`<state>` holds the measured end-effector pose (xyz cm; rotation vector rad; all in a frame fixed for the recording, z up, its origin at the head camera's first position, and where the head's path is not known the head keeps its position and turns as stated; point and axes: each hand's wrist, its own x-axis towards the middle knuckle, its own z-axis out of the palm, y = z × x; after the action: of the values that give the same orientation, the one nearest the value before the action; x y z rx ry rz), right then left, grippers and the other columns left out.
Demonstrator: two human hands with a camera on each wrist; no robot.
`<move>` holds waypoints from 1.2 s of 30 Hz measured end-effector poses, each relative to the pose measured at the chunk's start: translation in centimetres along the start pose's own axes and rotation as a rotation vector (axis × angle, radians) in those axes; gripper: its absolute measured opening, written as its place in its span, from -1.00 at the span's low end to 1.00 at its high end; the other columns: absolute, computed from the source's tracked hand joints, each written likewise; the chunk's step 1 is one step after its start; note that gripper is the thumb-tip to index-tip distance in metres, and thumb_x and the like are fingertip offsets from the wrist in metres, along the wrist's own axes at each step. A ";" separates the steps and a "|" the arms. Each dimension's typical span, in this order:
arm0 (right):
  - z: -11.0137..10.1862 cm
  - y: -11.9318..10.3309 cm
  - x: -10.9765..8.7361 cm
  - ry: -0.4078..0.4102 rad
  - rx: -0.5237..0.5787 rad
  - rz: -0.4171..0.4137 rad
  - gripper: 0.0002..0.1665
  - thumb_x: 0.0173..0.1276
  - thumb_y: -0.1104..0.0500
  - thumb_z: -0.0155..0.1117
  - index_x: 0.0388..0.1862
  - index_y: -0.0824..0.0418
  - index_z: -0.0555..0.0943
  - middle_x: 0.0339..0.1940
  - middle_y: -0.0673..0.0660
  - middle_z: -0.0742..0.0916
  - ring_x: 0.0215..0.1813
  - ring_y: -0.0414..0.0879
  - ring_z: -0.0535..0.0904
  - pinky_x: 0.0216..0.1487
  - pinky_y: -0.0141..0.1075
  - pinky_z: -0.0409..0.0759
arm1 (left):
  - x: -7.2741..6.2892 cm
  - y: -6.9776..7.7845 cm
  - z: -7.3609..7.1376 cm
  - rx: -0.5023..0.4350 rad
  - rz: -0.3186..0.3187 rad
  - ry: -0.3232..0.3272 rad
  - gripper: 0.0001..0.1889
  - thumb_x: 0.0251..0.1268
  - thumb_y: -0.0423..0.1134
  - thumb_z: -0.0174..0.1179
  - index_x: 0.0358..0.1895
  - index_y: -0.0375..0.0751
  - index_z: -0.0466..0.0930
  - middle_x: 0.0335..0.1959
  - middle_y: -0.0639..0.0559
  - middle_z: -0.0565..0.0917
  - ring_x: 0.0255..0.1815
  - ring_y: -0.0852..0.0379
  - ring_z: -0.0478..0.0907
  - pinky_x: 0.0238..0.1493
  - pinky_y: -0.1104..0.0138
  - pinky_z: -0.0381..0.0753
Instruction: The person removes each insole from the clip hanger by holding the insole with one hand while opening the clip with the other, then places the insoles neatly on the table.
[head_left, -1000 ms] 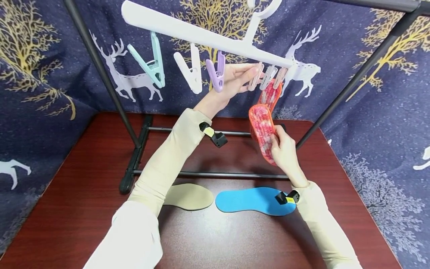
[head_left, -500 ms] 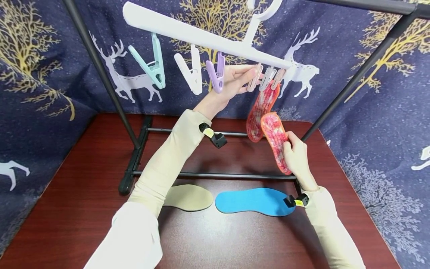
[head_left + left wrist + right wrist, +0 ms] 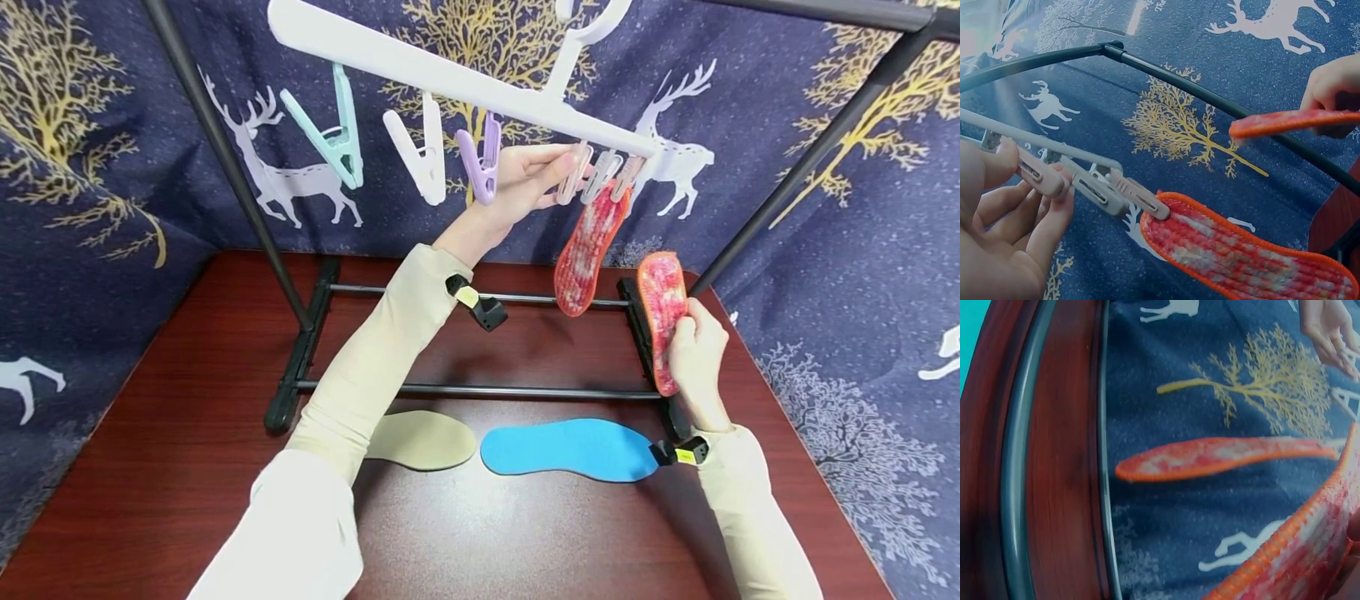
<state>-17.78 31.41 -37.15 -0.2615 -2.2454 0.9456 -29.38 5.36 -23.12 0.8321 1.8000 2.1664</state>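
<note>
My left hand [image 3: 517,179] is up at the white hanger [image 3: 450,79], its thumb and fingers pinching a pale pink clothespin [image 3: 1041,175]. Beside it hang a greyish clothespin [image 3: 1099,190] and another pink clothespin [image 3: 1141,195], which bites the top of a red-and-white insole with orange edging [image 3: 588,250]. That insole dangles below the hanger's right end. Off to the right, my right hand [image 3: 697,346] grips a second red insole [image 3: 663,321], upright and apart from the first. In the right wrist view this held insole [image 3: 1310,550] fills the lower right corner.
Mint [image 3: 337,133], white [image 3: 423,154] and purple [image 3: 482,158] clothespins hang on the hanger's left half. A black rack [image 3: 480,390] stands on the dark red table [image 3: 187,433]. A beige insole [image 3: 423,440] and a blue insole [image 3: 566,450] lie at its front.
My right hand has moved right and slightly down with its red insole, away from the hanging one, which now shows almost whole. The left hand has stayed at the clothespin.
</note>
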 end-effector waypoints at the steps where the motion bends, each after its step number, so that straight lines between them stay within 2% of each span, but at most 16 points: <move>1: -0.2 0.2 0.1 0.015 0.003 0.008 -0.75 0.22 0.33 -0.19 -0.53 0.34 0.45 -0.77 -0.25 0.33 -0.65 -0.31 0.22 -0.57 -0.42 0.17 | 0.0 0.0 0.0 -0.003 0.003 -0.002 -0.59 0.48 -0.26 0.04 0.31 -0.29 0.44 0.16 -0.28 0.60 0.19 0.03 0.59 0.17 0.31 0.57; 5: -0.8 1.0 0.3 0.083 -0.032 -0.004 -0.74 0.18 0.34 -0.22 -0.49 0.41 0.46 -0.68 0.10 0.42 -0.58 -0.24 0.16 -0.50 -0.31 0.12 | 0.0 -0.1 0.2 -0.011 0.016 -0.011 -0.60 0.48 -0.27 0.03 0.30 -0.33 0.44 0.12 -0.32 0.61 0.16 -0.02 0.61 0.11 0.33 0.60; 7: -1.1 1.5 0.5 0.128 -0.022 0.002 -0.71 0.17 0.34 -0.23 -0.46 0.42 0.48 -0.64 0.20 0.43 -0.57 -0.24 0.15 -0.48 -0.29 0.10 | 0.1 -0.1 0.3 0.004 0.022 -0.018 -0.59 0.48 -0.25 0.03 0.31 -0.32 0.43 0.11 -0.31 0.62 0.14 -0.02 0.62 0.10 0.33 0.61; 9: -1.5 2.0 0.8 0.182 -0.002 0.028 -0.72 0.17 0.35 -0.24 -0.53 0.37 0.46 -0.66 0.10 0.42 -0.57 -0.26 0.13 -0.48 -0.31 0.08 | 0.1 -0.1 0.4 0.014 0.024 -0.030 -0.59 0.48 -0.24 0.03 0.31 -0.31 0.43 0.10 -0.30 0.63 0.13 0.00 0.63 0.11 0.34 0.60; 12: -2.2 2.7 1.2 0.262 0.063 0.111 -0.67 0.18 0.35 -0.26 -0.69 0.12 0.35 -0.73 -0.18 0.31 -0.59 -0.30 0.07 -0.49 -0.38 0.02 | 0.2 -0.2 0.5 0.031 0.031 -0.053 -0.59 0.49 -0.22 0.01 0.31 -0.29 0.43 0.09 -0.27 0.65 0.11 0.03 0.64 0.11 0.34 0.60; 14: -2.7 3.1 1.5 0.308 0.047 0.166 -0.62 0.21 0.34 -0.27 -0.71 -0.04 0.25 -0.73 -0.26 0.23 -0.57 -0.25 0.05 -0.47 -0.37 0.00 | 0.3 -0.2 0.6 0.019 0.030 -0.067 -0.59 0.50 -0.23 0.01 0.31 -0.28 0.44 0.09 -0.26 0.65 0.11 0.04 0.64 0.11 0.34 0.60; 16: -3.3 3.6 1.9 0.328 -0.002 0.214 -0.63 0.26 0.32 -0.28 -0.69 -0.02 0.24 -0.68 -0.13 0.31 -0.52 -0.12 0.10 -0.44 -0.30 0.02 | 0.3 -0.3 0.7 0.010 0.039 -0.082 -0.60 0.51 -0.22 0.00 0.30 -0.30 0.45 0.10 -0.25 0.65 0.11 0.03 0.64 0.10 0.33 0.61; 18: -3.8 4.2 2.2 0.319 -0.071 0.265 -0.69 0.31 0.28 -0.28 -0.62 0.14 0.30 -0.58 0.10 0.41 -0.44 0.05 0.16 -0.37 -0.19 0.08 | 0.3 -0.4 0.8 0.003 0.039 -0.088 -0.61 0.51 -0.22 -0.01 0.28 -0.31 0.47 0.10 -0.23 0.65 0.09 0.03 0.65 0.09 0.33 0.61; 21: -4.4 5.4 2.8 0.248 -0.136 0.343 -0.65 0.37 0.22 -0.29 -0.33 0.39 0.46 -0.27 0.45 0.57 -0.23 0.36 0.36 -0.15 -0.02 0.29 | 0.3 -0.4 1.0 -0.003 0.058 -0.102 -0.61 0.52 -0.23 -0.03 0.25 -0.37 0.48 0.13 -0.26 0.62 0.08 -0.02 0.65 0.08 0.30 0.62; 22: -4.6 5.8 2.9 0.210 -0.153 0.362 -0.60 0.38 0.21 -0.29 -0.21 0.43 0.49 -0.15 0.49 0.60 -0.12 0.44 0.41 -0.07 0.07 0.30 | 0.3 -0.4 1.1 -0.005 0.061 -0.106 -0.62 0.52 -0.24 -0.04 0.25 -0.37 0.48 0.14 -0.27 0.61 0.08 -0.03 0.64 0.08 0.29 0.62; 25: -4.8 7.0 3.2 0.093 -0.186 0.387 -0.50 0.38 0.18 -0.28 -0.01 0.45 0.54 0.06 0.47 0.62 0.12 0.45 0.47 0.14 0.17 0.32 | 0.2 -0.4 1.2 -0.016 0.071 -0.121 -0.63 0.53 -0.27 -0.07 0.21 -0.44 0.50 0.22 -0.27 0.55 0.11 -0.07 0.62 0.09 0.27 0.62; 28: -4.8 8.2 3.2 -0.006 -0.227 0.372 -0.49 0.38 0.18 -0.28 0.01 0.47 0.53 0.02 0.51 0.62 0.11 0.46 0.48 0.08 0.20 0.34 | 0.2 -0.4 1.5 -0.027 0.063 -0.138 -0.63 0.54 -0.27 -0.09 0.21 -0.45 0.49 0.26 -0.24 0.53 0.11 -0.04 0.63 0.12 0.26 0.61; 32: -4.5 8.9 3.2 -0.119 -0.280 0.352 -0.50 0.38 0.17 -0.28 -0.01 0.47 0.52 -0.09 0.53 0.62 0.02 0.45 0.52 -0.04 0.19 0.37 | 0.0 -0.3 1.6 -0.036 0.053 -0.156 -0.60 0.55 -0.26 -0.11 0.28 -0.40 0.44 0.19 -0.30 0.57 0.03 0.01 0.65 0.11 0.22 0.60; 36: -4.3 9.3 3.2 -0.268 -0.340 0.326 -0.49 0.41 0.16 -0.27 0.05 0.49 0.49 -0.01 0.56 0.59 0.04 0.49 0.49 0.00 0.22 0.39 | -0.1 -0.3 1.6 -0.041 0.067 -0.179 -0.59 0.56 -0.25 -0.13 0.32 -0.39 0.39 0.15 -0.36 0.58 -0.01 0.03 0.64 0.01 0.27 0.62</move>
<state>-18.05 41.77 -39.78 -0.7070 -2.6632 0.7899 -28.54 6.75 -23.28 1.0541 1.6579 2.0859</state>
